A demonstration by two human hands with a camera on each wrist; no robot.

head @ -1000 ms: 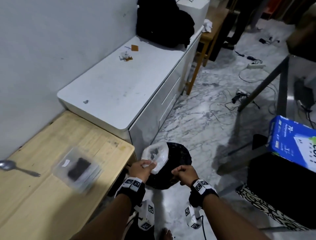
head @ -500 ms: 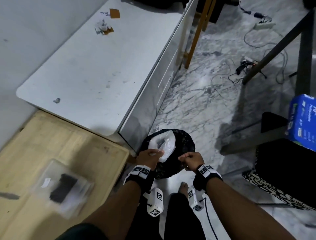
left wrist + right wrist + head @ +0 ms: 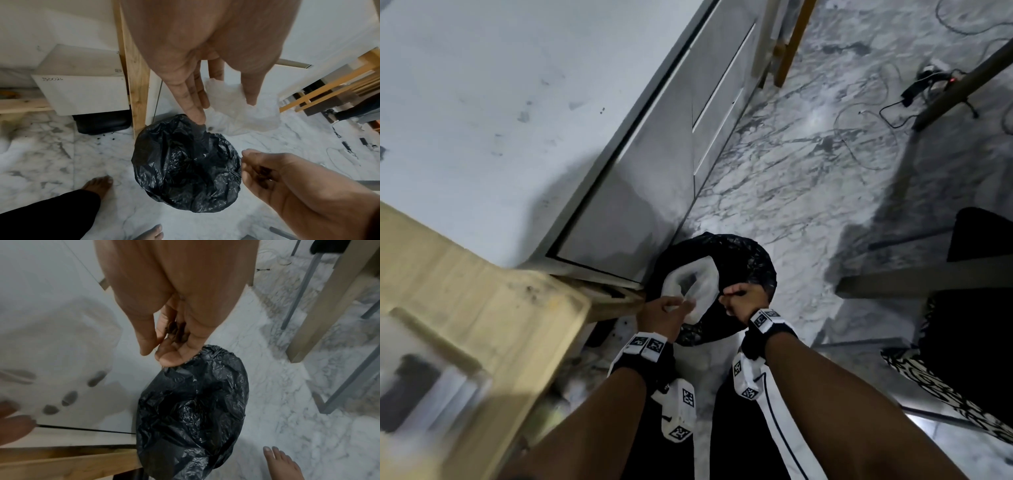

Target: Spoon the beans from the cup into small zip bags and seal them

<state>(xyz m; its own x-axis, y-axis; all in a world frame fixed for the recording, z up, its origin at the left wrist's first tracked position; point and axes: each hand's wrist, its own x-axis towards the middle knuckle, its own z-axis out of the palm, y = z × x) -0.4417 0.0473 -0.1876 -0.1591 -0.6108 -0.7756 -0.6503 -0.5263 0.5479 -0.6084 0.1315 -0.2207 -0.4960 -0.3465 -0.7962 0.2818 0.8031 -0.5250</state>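
Note:
My left hand (image 3: pixel 671 308) hovers over a bin lined with a black bag (image 3: pixel 750 263). Its fingers are straight, and a crumpled clear plastic bag (image 3: pixel 246 116) with a few dark beans in it hangs blurred just past the fingertips (image 3: pixel 197 113). To the right of it, over the bin's rim, my right hand (image 3: pixel 739 298) is curled round several dark beans (image 3: pixel 176 331) lying in its palm. A blurred stack of small zip bags (image 3: pixel 424 387), one with dark contents, lies on the wooden table (image 3: pixel 482 274) at the left. No cup or spoon is in view.
A white cabinet (image 3: pixel 482 102) stands behind the table, right next to the bin. My bare feet (image 3: pixel 98 183) are on the marble floor (image 3: pixel 808 171). Cables (image 3: pixel 876 113) and metal table legs (image 3: pixel 962 82) lie to the right, with a dark patterned mat (image 3: pixel 945 394) near them.
The head view has tilted down toward the bin. My left hand's fingers have straightened from their grip on the clear bag. The right hand stays curled over the bin.

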